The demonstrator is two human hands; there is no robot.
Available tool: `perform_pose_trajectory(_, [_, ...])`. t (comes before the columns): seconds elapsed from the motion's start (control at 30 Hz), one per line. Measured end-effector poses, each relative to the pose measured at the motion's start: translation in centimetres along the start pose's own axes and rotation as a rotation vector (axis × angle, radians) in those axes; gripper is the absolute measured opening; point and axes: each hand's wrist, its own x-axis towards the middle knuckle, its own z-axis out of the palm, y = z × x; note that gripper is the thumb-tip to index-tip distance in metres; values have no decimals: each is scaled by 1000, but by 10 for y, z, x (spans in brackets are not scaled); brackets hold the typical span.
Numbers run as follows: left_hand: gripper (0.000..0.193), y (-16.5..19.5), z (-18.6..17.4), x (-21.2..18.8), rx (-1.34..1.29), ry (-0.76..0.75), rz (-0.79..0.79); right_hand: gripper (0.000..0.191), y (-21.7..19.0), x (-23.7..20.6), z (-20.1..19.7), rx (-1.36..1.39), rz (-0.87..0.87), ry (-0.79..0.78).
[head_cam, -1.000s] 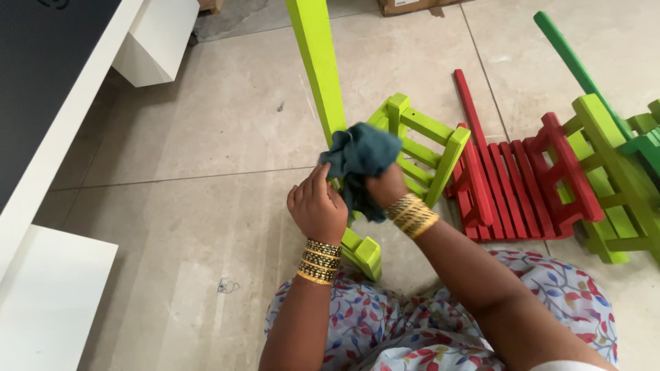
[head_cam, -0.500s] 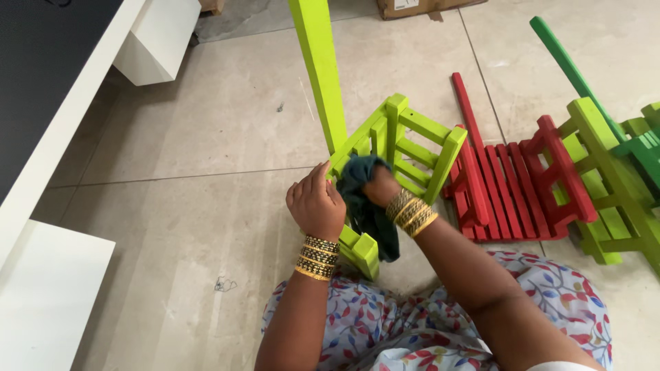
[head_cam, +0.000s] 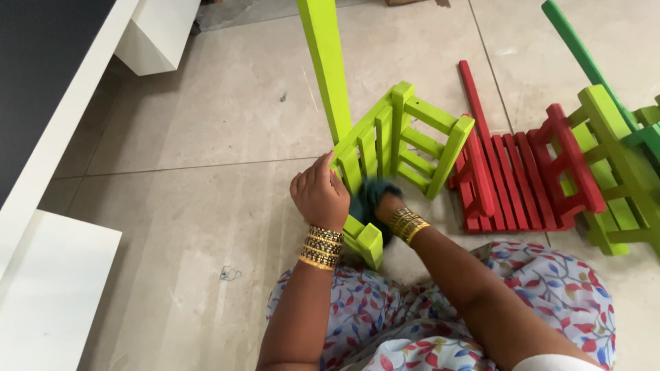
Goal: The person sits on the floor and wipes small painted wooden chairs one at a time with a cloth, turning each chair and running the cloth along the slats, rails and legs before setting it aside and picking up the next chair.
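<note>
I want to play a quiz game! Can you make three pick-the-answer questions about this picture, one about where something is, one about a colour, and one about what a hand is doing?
1. Where is the red chair?
A. lying on the floor
B. on the white furniture
C. in the person's lap

2. What colour is the chair being held?
A. blue
B. light green
C. red

3. What is the right hand doing?
A. hanging free
B. holding a dark cloth
C. pointing up

Answers: 1 A, it lies flat on the tiles. 2 B, the left hand grips its light green frame. 3 B, the cloth is pressed against the slats.
</note>
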Motion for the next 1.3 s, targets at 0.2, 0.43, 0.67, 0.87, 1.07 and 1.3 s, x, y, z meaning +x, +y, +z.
perform_pose_trajectory(0.2, [36,0,3,3,2,26,1,37,-8,-5,-53,352,-185,133])
perform_pose_trajectory(0.43, [36,0,7,-1,16,5,-46,37,-65,42,-107,296,-463,727])
perform_pose_trajectory(0.67, [38,-4,5,0,11,20,-8,36,-2,13,-24,-139,-93,63])
perform_pose_trajectory(0.87, [38,4,4,0,11,29,13,36,2,2,-76,116,-179,358])
perform_pose_trajectory(1.07, [38,7,2,-1,14,4,-17,39,-28,42,-137,222,-297,858])
perform_pose_trajectory(1.3, [38,5,3,-2,1,4,-18,48,8,19,-24,-250,-8,74])
